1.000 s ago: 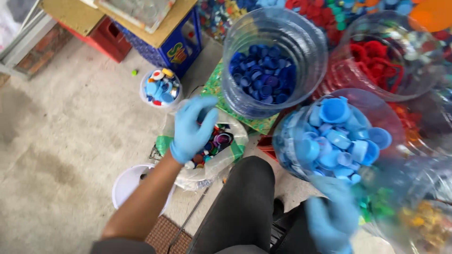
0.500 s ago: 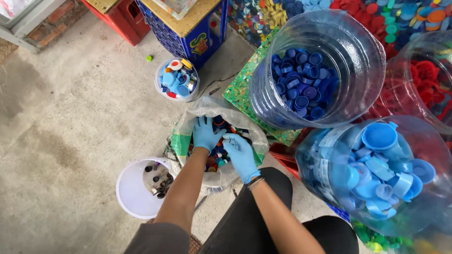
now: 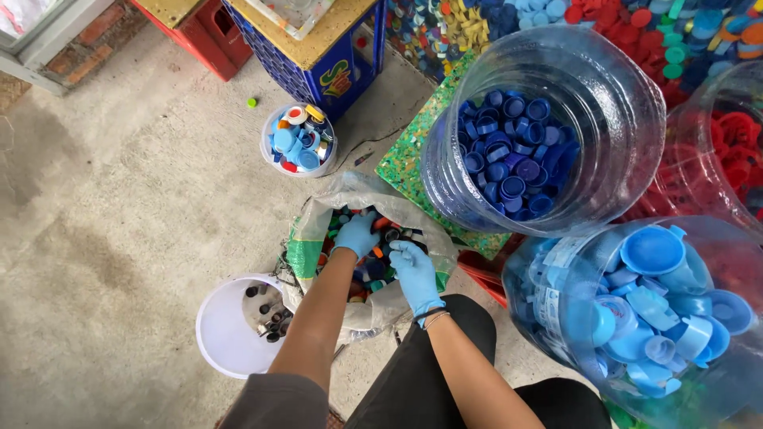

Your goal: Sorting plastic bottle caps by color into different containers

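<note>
Digging w/ both gloved hands in sack point(image 3: 318, 238) of mixed caps point(image 3: 373, 266) on floor btwn yr knees. L hand point(image 3: 356, 234) lay curled on caps; R hand point(image 3: 413, 268) likewise; couldn't tell if either pinched one. Dark-blue jar point(image 3: 548, 127) part full, light-blue jar point(image 3: 636, 310) fuller. Sack well stocked: plenty left.

Two gloved hands show, the left hand point(image 3: 357, 235) and the right hand point(image 3: 414, 272), both inside one open sack point(image 3: 318, 214) of mixed bottle caps too many to count. Three big clear jars stand at the right: one of dark blue caps point(image 3: 509, 151), one of light blue caps point(image 3: 652, 310) and one of red caps point(image 3: 735, 151). Two small white buckets sit on the floor, one with mixed caps point(image 3: 299, 140) and one with a few dark caps point(image 3: 230, 334), and a single green cap point(image 3: 252, 102) lies alone
</note>
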